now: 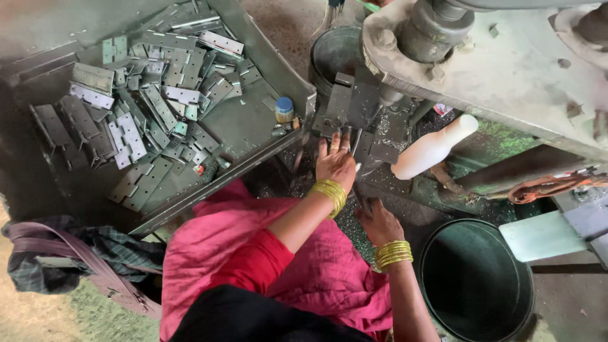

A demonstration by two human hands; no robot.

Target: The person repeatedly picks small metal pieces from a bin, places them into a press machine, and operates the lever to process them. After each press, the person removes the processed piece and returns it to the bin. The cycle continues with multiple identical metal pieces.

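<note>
My left hand point(335, 161), with yellow bangles at the wrist, reaches forward and lies flat with fingers spread on grey metal plates point(354, 120) on the bed of a press machine point(506, 69). My right hand point(379, 221), also bangled, rests lower and nearer to me, over a ledge strewn with metal chips. Its fingers are curled, and whether they hold anything is hidden. A pink and red garment covers my lap below both arms.
A large metal tray point(266, 63) at the left holds several grey hinge plates point(158, 101) and a small blue-capped bottle point(285, 109). A white plastic bottle point(430, 152) lies by the press. A dark bucket point(475, 278) stands lower right, a metal pail point(335, 54) behind, a bag point(63, 253) lower left.
</note>
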